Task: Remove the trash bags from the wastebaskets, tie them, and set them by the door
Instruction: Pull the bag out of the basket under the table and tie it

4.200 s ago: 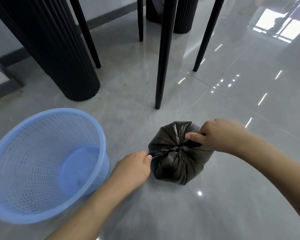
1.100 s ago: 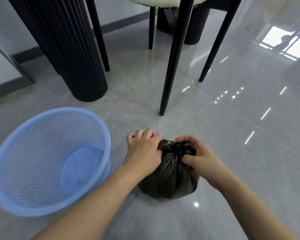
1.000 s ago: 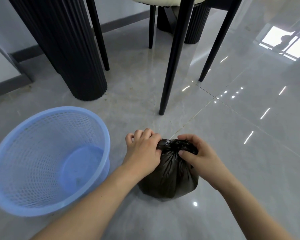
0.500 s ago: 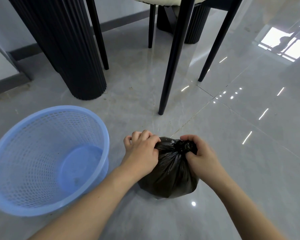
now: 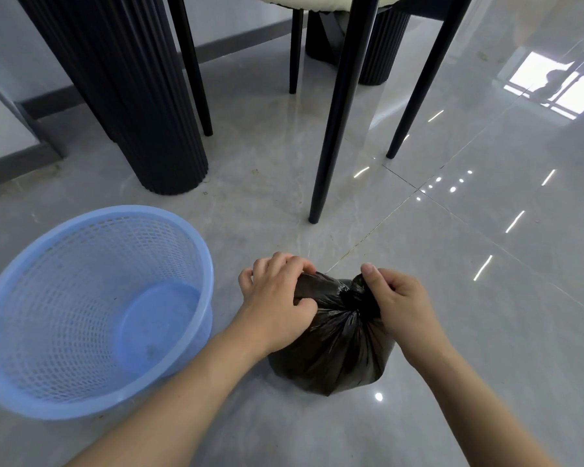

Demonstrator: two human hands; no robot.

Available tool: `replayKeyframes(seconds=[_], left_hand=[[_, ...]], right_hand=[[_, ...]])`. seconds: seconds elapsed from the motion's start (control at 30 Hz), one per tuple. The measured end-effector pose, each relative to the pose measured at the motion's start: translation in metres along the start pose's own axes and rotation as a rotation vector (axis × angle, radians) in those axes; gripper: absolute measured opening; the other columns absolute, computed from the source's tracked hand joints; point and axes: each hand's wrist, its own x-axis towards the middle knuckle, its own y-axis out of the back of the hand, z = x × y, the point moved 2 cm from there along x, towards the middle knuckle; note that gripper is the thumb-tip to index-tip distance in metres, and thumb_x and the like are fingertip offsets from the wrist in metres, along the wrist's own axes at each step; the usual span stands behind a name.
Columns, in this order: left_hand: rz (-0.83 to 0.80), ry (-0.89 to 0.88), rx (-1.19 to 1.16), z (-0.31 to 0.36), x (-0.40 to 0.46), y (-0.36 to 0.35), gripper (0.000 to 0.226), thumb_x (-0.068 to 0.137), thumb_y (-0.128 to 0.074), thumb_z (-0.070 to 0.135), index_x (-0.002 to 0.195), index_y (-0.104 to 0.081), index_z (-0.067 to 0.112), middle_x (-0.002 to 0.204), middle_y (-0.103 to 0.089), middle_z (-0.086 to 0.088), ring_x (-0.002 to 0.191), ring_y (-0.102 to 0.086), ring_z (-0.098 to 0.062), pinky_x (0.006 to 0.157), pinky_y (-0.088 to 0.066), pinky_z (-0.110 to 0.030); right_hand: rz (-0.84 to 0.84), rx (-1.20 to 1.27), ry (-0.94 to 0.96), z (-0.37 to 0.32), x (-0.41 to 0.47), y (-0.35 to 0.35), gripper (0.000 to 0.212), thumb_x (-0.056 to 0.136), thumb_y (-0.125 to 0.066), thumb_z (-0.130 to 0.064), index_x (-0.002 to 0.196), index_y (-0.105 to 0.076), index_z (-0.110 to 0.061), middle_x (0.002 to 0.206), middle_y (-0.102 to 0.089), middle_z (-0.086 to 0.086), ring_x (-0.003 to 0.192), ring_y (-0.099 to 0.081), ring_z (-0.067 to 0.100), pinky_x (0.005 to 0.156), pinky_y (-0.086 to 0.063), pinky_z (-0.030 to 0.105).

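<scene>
A black trash bag (image 5: pixel 338 352), gathered at the top, sits on the grey tiled floor in front of me. My left hand (image 5: pixel 277 305) grips the loose plastic on the left side of the bag's neck. My right hand (image 5: pixel 398 305) pinches the twisted knot at the top from the right, thumb raised. To the left stands a light blue mesh wastebasket (image 5: pixel 91 308) with no bag in it.
Black chair legs (image 5: pixel 338 109) rise just beyond the bag. A ribbed black table pedestal (image 5: pixel 132 96) stands behind the wastebasket, a second one farther back. The glossy floor (image 5: pixel 486 230) stretches open to the right. No door is visible.
Since four seconds ago both hands have come together at the top of the bag. In the last second my right thumb lifted and the plastic between my hands pulled tighter.
</scene>
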Motion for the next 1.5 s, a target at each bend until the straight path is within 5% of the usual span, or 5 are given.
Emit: replayKeyframes(seconds=[0.2, 0.53, 0.73, 1.23, 1.5], left_hand=[[-0.015, 0.024, -0.186, 0.017, -0.006, -0.003, 0.031, 0.073, -0.049, 0.061, 0.094, -0.056, 0.039, 0.109, -0.041, 0.025, 0.112, -0.028, -0.002, 0.096, -0.013, -0.026], [-0.064, 0.092, -0.201, 0.024, -0.004, -0.012, 0.017, 0.078, -0.057, 0.052, 0.085, -0.06, 0.037, 0.109, -0.041, 0.023, 0.115, -0.028, -0.005, 0.094, -0.013, -0.025], [-0.111, 0.071, -0.064, 0.025, -0.009, -0.02, 0.045, 0.068, -0.059, 0.072, 0.088, -0.047, 0.033, 0.109, -0.033, 0.02, 0.109, -0.022, -0.008, 0.093, -0.015, -0.028], [-0.135, 0.39, -0.565, 0.033, 0.014, 0.003, 0.014, 0.071, -0.059, 0.033, 0.07, -0.057, 0.019, 0.062, -0.063, 0.001, 0.065, -0.065, -0.022, 0.067, -0.053, -0.035], [-0.306, 0.718, -0.992, 0.029, 0.016, 0.004, 0.018, 0.085, -0.047, 0.01, 0.07, -0.049, 0.02, 0.046, -0.041, 0.005, 0.04, -0.038, -0.009, 0.053, -0.036, -0.023]], right_hand=[[-0.13, 0.215, -0.149, -0.009, -0.008, -0.002, 0.053, 0.097, -0.044, -0.047, 0.082, -0.075, -0.008, 0.078, -0.073, 0.015, 0.077, -0.07, 0.028, 0.074, -0.053, 0.033], [-0.067, 0.386, -0.296, -0.009, -0.005, 0.006, 0.034, 0.082, -0.037, 0.004, 0.092, -0.068, -0.006, 0.061, -0.04, 0.003, 0.05, -0.037, 0.016, 0.047, -0.032, 0.026], [-0.054, 0.398, -0.288, -0.007, -0.005, 0.004, 0.038, 0.083, -0.034, 0.011, 0.092, -0.066, -0.007, 0.059, -0.043, -0.002, 0.046, -0.036, 0.009, 0.045, -0.031, 0.022], [0.069, 0.192, -0.079, -0.007, 0.007, -0.004, 0.049, 0.078, -0.033, 0.011, 0.084, -0.066, -0.026, 0.096, -0.045, 0.0, 0.059, -0.037, 0.011, 0.043, -0.032, 0.011], [0.061, 0.192, -0.059, -0.006, 0.009, -0.008, 0.05, 0.077, -0.034, 0.01, 0.082, -0.066, -0.028, 0.095, -0.045, -0.002, 0.062, -0.038, 0.011, 0.051, -0.032, 0.019]])
